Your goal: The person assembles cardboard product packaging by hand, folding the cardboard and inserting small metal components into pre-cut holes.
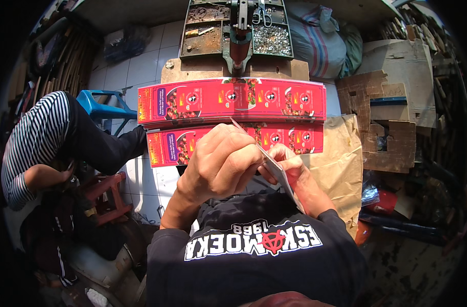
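A thin printed strip (pixel 277 171), turned nearly edge-on and grey along its visible side, slants across in front of my chest. My left hand (pixel 220 161) is closed at its upper part, fingers curled and pinching. My right hand (pixel 295 171) grips the same strip lower down, thumb toward the left hand. Just beyond the hands lie two stacks of long red printed strips: a far stack (pixel 210 105) and a near stack (pixel 307 140), which my hands partly cover. Behind them stands a dark metal press (pixel 239 48), its foot close to the far stack.
A compartmented tray (pixel 272 41) holds small metal pieces and scissors (pixel 262 16). Brown paper (pixel 341 169) lies right of the stacks, with cut cardboard (pixel 379 123) and a white sack (pixel 315 38) beyond. To the left sits another person (pixel 36 138) near a blue stool (pixel 104 105) and a red stool (pixel 108 197).
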